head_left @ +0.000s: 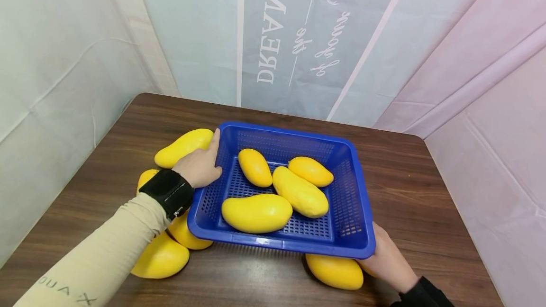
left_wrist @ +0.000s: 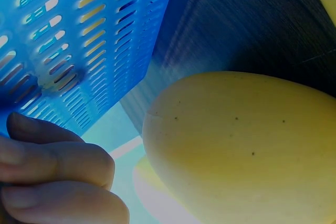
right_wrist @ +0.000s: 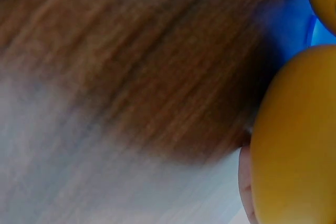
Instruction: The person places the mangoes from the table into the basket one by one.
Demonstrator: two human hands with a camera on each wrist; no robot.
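Note:
A blue perforated plastic basket point(head_left: 279, 245) holds several yellow mangoes, among them a long mango point(head_left: 257, 213) near its front wall. My left hand point(head_left: 200, 165) grips the basket's left rim, its index finger stretched along the edge. In the left wrist view, curled fingers point(left_wrist: 58, 161) show beside the slotted wall, near a large mango point(left_wrist: 241, 145). At the basket's front right corner, my right hand point(head_left: 386, 255) reaches beneath the rim, and its fingers are hidden there. The right wrist view shows a mango point(right_wrist: 299, 140) close up, with a bit of the hand behind it.
On the brown wooden table point(head_left: 418, 193), several mangoes lie left of the basket, including one at the back point(head_left: 184, 148) and one in front point(head_left: 160, 256). Another mango point(head_left: 335, 271) lies below the basket's front right edge. A printed cloth point(head_left: 204, 37) hangs behind the table.

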